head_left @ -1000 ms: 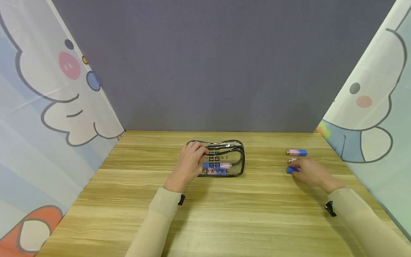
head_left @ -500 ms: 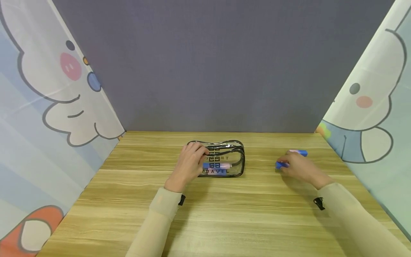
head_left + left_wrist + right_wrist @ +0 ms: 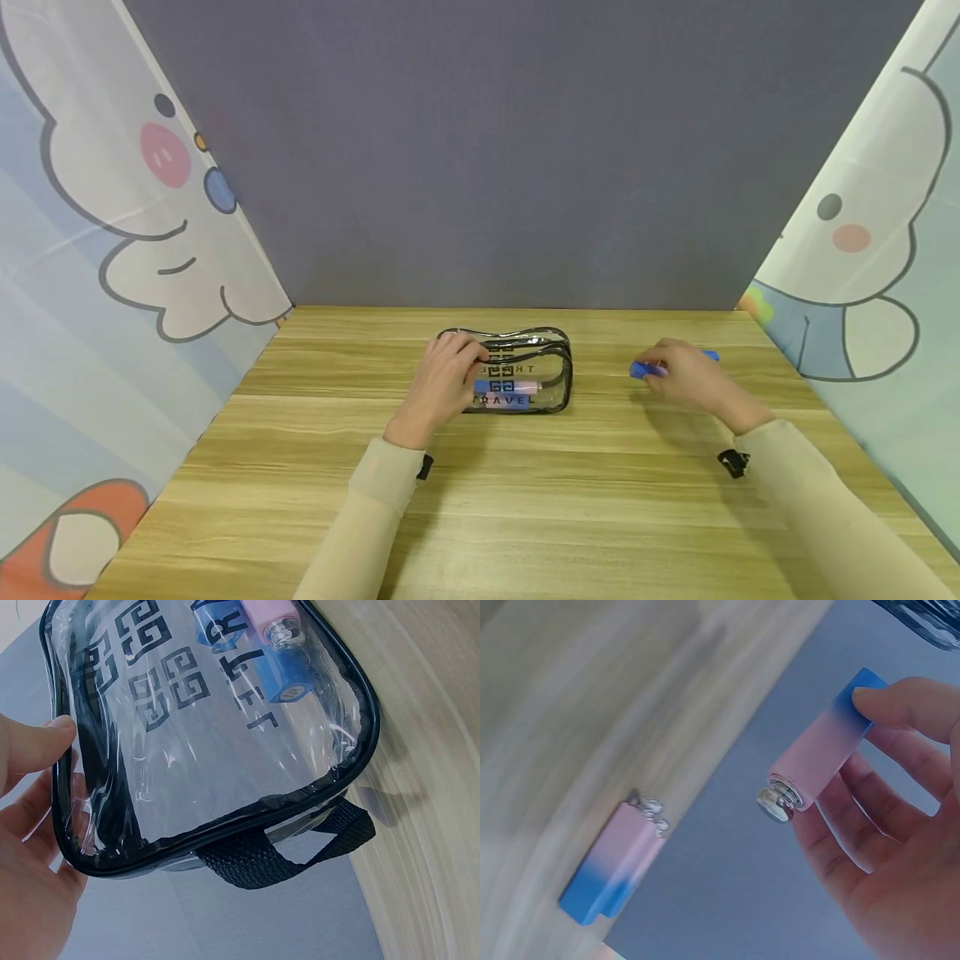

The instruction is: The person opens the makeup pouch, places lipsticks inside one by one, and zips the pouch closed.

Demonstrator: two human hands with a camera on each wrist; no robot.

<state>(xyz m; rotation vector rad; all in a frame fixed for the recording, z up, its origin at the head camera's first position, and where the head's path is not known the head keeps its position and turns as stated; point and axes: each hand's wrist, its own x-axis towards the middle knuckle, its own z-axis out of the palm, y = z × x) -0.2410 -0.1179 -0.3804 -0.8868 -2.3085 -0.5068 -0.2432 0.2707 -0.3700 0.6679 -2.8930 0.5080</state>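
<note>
A clear travel pouch [image 3: 553,402] with black piping and black lettering stands on the table, its top edge gathered in my left hand [image 3: 442,372]. In the left wrist view, my thumb and fingers pinch the rim of the pouch [image 3: 202,769]. Pink-and-blue lipsticks [image 3: 274,616] lie at the bottom inside it. My right hand [image 3: 692,379] holds another lipstick [image 3: 821,746] above the table, right of the pouch. Thumb and fingers grip its blue end, and its silver knob points away from them.
Two more lipsticks [image 3: 604,859] lie side by side on the wooden table [image 3: 517,508], partly behind my right hand in the head view. A black strap loop [image 3: 255,859] sticks out from the pouch's end. A grey panel [image 3: 510,158] rises behind the table; cartoon-printed cloths hang at both sides.
My right hand has picked up a lipstick from the table and lifted it left and away from me. My left hand and the pouch have stayed in place.
</note>
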